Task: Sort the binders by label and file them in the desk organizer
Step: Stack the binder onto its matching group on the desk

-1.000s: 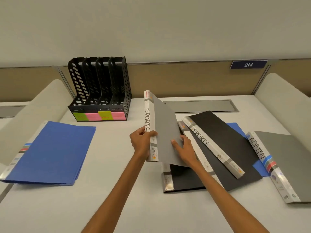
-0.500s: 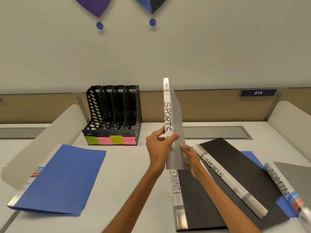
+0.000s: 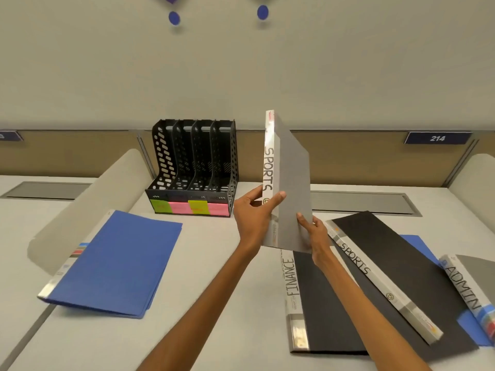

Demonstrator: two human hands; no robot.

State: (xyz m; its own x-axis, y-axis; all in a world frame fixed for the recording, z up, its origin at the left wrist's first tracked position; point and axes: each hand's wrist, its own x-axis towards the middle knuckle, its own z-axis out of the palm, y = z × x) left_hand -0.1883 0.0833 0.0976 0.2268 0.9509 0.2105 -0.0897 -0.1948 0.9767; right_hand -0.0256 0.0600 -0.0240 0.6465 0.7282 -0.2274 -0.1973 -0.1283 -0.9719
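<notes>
Binders: six (one lifted, five lying flat).
Grey SPORTS binder (image 3: 290, 183): upright at centre, above the desk (image 3: 227, 303).
Left hand (image 3: 254, 214): thumb and fingers clasp the lower spine.
Right hand (image 3: 314, 232): fingers straight against the grey cover; thumb hidden.
Desk organizer (image 3: 192, 162): one, four slots, at 10 o'clock; four sticky notes (image 3: 190, 208) along its base.
Blue binder (image 3: 115, 263): 8 o'clock.
FINANCE binder (image 3: 329, 303): 6 o'clock.
Black SPORTS binder (image 3: 401, 263), ADMIN binder (image 3: 466, 285), second blue binder (image 3: 417, 243): 4 o'clock, overlapping.
Room: pale desk, tan partition, plate 214 (image 3: 438, 137), grey wall.
Edges: a strip of desk separates organizer from held binder.
</notes>
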